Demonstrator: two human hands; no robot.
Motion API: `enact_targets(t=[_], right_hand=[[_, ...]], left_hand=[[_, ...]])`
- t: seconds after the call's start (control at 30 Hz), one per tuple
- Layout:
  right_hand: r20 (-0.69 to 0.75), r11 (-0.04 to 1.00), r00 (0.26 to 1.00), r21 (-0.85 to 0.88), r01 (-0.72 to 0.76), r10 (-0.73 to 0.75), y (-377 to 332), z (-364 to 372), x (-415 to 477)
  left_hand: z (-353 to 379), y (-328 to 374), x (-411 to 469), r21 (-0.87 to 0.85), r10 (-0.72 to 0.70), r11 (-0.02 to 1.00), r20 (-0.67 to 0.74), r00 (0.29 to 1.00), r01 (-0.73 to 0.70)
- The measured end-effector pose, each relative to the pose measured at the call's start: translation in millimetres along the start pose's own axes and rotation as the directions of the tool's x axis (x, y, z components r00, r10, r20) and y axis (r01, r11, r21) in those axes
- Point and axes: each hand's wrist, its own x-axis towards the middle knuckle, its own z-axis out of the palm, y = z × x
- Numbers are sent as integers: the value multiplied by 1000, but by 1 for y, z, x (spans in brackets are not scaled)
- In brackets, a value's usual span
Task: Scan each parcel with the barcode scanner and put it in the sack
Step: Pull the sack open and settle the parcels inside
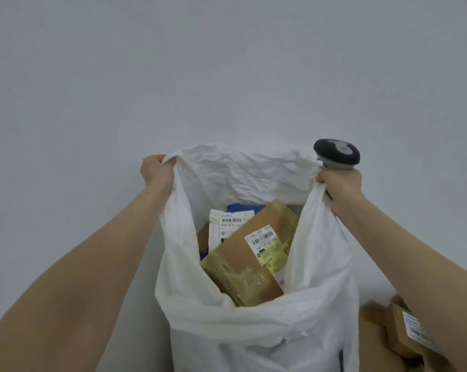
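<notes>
A white sack [254, 326] stands open in the middle of the view. My left hand [157, 171] grips its rim at the upper left. My right hand [339, 189] grips the rim at the upper right and also holds the barcode scanner [337, 154], whose dark head sticks up above the fist. Inside the sack lies a brown cardboard parcel [243, 251] wrapped in yellowish tape, its barcode label facing up. Behind it sits a white-labelled parcel [227, 224] on something blue.
Several brown cardboard parcels [404, 336] with white labels lie at the bottom right, partly hidden by my right forearm. A plain grey wall [227, 76] fills the background behind the sack.
</notes>
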Motion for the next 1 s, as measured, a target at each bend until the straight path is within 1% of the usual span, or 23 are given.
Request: enact_targets(t=[0.1, 0.17, 0.27, 0.33, 0.43, 0.5, 0.57, 0.63, 0.67, 0.73, 0.8, 0.87, 0.9, 0.93, 0.97, 1.0], right_hand=[[-22, 992, 996, 89, 88, -87, -34, 5, 8], [-32, 983, 993, 137, 121, -118, -42, 8, 10], [-8, 995, 996, 55, 87, -87, -17, 9, 4], [-15, 997, 997, 26, 77, -77, -10, 7, 4], [-69, 989, 989, 54, 137, -134, -35, 5, 14], [-96, 979, 980, 86, 184, -175, -45, 3, 17], [-92, 984, 981, 26, 173, -170, -34, 0, 16], [-58, 988, 991, -106, 111, -118, -10, -6, 13], [-43, 986, 995, -146, 85, -92, 1, -10, 12], [-39, 984, 997, -164, 67, -74, 13, -17, 11], [-28, 978, 996, -195, 79, -86, 13, -22, 10], [22, 973, 996, -213, 91, -88, 11, -28, 9], [42, 972, 996, -215, 91, -83, 10, -33, 7], [51, 973, 996, -214, 88, -79, 10, -37, 5], [53, 974, 996, -211, 88, -78, 10, -41, 2], [56, 974, 995, -210, 90, -80, 10, -45, -1]], left_hand=[[-6, 27, 23, -104, 37, 993, -100, 994, -47], [-5, 32, 33, -152, 39, 987, -135, 990, -59], [4, 12, 23, -107, -2, 994, -88, 996, -7], [3, 7, 20, -103, -6, 995, -79, 997, -2], [-7, 23, 39, -98, 78, 990, -185, 980, -97], [-11, 27, 47, -97, 114, 986, -229, 967, -139], [-7, 15, 41, -7, 136, 990, -217, 967, -141], [-2, -6, 26, 163, 159, 977, -132, 978, -137], [-2, -16, 18, 243, 166, 960, -91, 982, -140], [-6, -27, 10, 360, 190, 919, -40, 981, -163], [-11, -25, 5, 475, 190, 863, 11, 982, -172], [-13, -13, -3, 630, 184, 751, 88, 979, -198], [-11, -4, -11, 707, 215, 661, 145, 966, -253], [-7, 7, -20, 756, 278, 560, 213, 937, -338], [1, 19, -33, 763, 357, 474, 289, 888, -439], [12, 31, -52, 724, 407, 430, 379, 831, -540]])
